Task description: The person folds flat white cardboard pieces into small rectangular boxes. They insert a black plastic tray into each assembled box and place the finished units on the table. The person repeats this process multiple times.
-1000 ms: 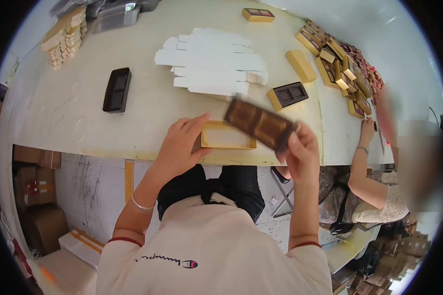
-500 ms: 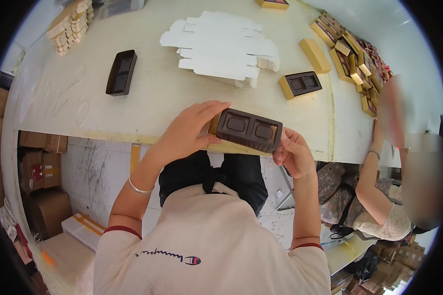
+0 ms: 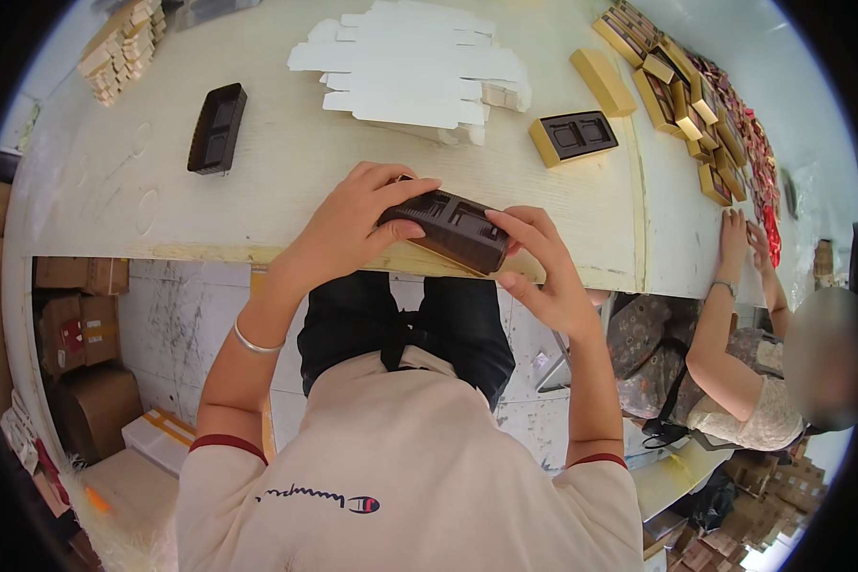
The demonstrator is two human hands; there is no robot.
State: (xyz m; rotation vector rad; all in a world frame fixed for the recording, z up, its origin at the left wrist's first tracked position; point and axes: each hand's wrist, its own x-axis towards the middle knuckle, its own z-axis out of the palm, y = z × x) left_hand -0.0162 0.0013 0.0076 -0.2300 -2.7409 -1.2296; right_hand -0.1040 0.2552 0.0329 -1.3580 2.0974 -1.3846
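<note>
A dark brown plastic tray (image 3: 462, 227) with two square wells sits in a gold box, tilted above the table's near edge. My left hand (image 3: 357, 224) is closed around the left end of the tray and box, fingers over the far side and thumb on the near side. At the other end, my right hand (image 3: 548, 267) touches the tray's upper right corner with its fingertips. Its thumb stands apart from the box, and the fingers are spread. The box is mostly hidden beneath the tray; only a gold strip shows along the lower edge.
A white stack of flat cartons (image 3: 405, 71) lies ahead. An empty dark tray (image 3: 216, 129) is at left. To the right are a gold box with a tray (image 3: 572, 138), a gold sleeve (image 3: 602, 83) and a pile of gold boxes (image 3: 682, 105). A co-worker's hands (image 3: 739, 238) work beyond.
The tray and box have tilted, right end toward me. My right hand has gone from gripping the right end to touching its corner with spread fingers. The co-worker's hands have come into clearer view.
</note>
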